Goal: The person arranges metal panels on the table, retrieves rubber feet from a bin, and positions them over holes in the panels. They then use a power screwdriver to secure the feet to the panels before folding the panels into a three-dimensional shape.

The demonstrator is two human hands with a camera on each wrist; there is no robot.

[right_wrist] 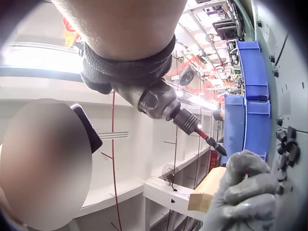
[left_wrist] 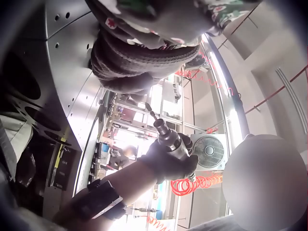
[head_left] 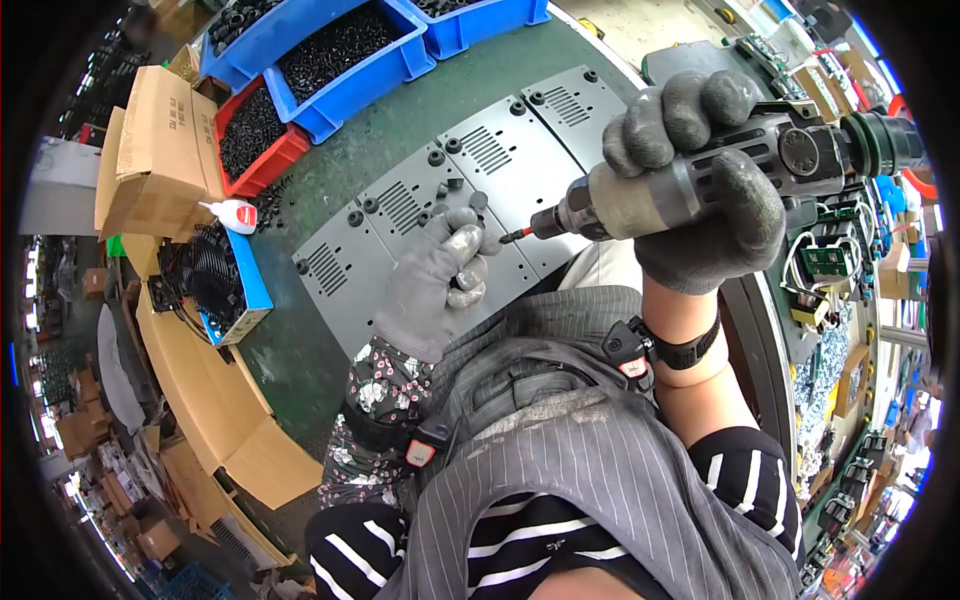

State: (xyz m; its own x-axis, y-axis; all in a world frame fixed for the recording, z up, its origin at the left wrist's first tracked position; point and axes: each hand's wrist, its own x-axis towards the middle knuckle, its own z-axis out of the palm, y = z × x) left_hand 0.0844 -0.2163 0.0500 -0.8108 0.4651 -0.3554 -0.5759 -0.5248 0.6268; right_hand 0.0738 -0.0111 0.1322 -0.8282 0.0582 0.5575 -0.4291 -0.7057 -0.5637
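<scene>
My gloved right hand grips a power screwdriver in the head view, fingers round its body. Its red and black bit points toward the left hand, whose knuckles sit close to the tip. With fingers curled, my gloved left hand is over the grey metal panels; a small black part shows between its fingers, the rest hidden by the glove. Just beyond the fingertips, several loose black round feet lie on a panel. More black feet sit along the panels' far edges, near slotted vents.
Blue bins and a red bin of small black parts stand at the far left. Nearby are a white bottle, a cardboard box and a blue box with black parts. Circuit boards lie at right.
</scene>
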